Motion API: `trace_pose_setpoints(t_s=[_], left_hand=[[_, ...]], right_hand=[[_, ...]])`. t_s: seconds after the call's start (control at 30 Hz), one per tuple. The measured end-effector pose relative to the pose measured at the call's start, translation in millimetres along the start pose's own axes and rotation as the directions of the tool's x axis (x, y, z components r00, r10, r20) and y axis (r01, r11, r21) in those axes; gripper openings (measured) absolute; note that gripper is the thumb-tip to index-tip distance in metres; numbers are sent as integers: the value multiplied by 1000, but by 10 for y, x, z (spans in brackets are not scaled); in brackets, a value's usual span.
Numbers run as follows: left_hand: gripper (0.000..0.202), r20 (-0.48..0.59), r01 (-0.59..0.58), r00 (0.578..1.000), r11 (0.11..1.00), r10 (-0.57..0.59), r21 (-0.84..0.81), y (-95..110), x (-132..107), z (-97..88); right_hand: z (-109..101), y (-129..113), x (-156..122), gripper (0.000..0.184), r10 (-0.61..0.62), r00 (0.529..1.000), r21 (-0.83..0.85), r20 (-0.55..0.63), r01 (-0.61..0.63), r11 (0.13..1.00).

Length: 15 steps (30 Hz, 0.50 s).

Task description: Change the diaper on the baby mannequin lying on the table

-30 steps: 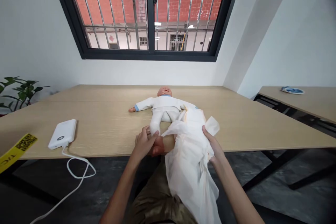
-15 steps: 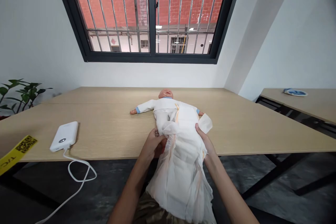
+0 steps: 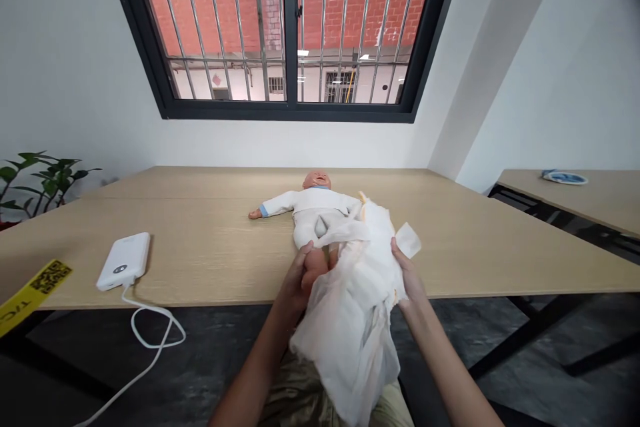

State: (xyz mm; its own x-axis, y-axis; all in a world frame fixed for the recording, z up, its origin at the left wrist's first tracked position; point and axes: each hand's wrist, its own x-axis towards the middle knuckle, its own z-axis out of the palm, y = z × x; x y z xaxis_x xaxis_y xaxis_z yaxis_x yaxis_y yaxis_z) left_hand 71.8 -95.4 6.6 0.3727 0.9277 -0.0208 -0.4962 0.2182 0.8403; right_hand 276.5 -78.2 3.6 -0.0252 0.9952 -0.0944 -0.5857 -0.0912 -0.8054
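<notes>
A baby doll (image 3: 280, 203) in a white top with blue cuffs lies on its back, its head towards the window. My left hand (image 3: 294, 283) is closed around one of the doll's bare legs (image 3: 315, 267) near the table's front edge. A large white diaper (image 3: 367, 287), unfolded and crumpled, hangs from over the doll's side down past the edge above my lap. My right hand (image 3: 411, 277) grips its right side, with the thumb on top and the fingers hidden beneath. One white tab (image 3: 409, 240) sticks out beside that thumb. The diaper covers the doll's other arm and much of its other leg.
A white power bank (image 3: 123, 260) with a white cable (image 3: 160, 340) rests on the wooden table (image 3: 210, 233) at the left. Near it are a yellow tag (image 3: 33, 297) and a potted plant (image 3: 47, 180). Another table (image 3: 605, 197) at the right holds a blue-and-white item (image 3: 565, 177).
The diaper has shifted right with my right hand, off the doll's middle, and its lower part has gathered. The doll's leg in my left hand now shows.
</notes>
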Motion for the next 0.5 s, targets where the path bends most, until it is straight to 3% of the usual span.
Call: trace_pose_setpoints(t_s=[0.13,0.27,0.37,0.5], left_hand=[[59,191,143,978,936,-83,-322,23,70,-13],[42,162,170,980,912,-117,-374,114,133,6],[31,164,174,979,909,-119,-378,286,194,42],[23,199,168,974,925,-104,-341,683,337,164]], right_hand=[[-386,-258,-61,38,47,996,-47,-81,-51,998],[-673,-446,-162,38,171,974,-145,-148,-192,971],[-660,-451,-164,41,207,968,-189,-142,-232,954],[-424,-293,58,39,181,982,-287,-51,-188,939]])
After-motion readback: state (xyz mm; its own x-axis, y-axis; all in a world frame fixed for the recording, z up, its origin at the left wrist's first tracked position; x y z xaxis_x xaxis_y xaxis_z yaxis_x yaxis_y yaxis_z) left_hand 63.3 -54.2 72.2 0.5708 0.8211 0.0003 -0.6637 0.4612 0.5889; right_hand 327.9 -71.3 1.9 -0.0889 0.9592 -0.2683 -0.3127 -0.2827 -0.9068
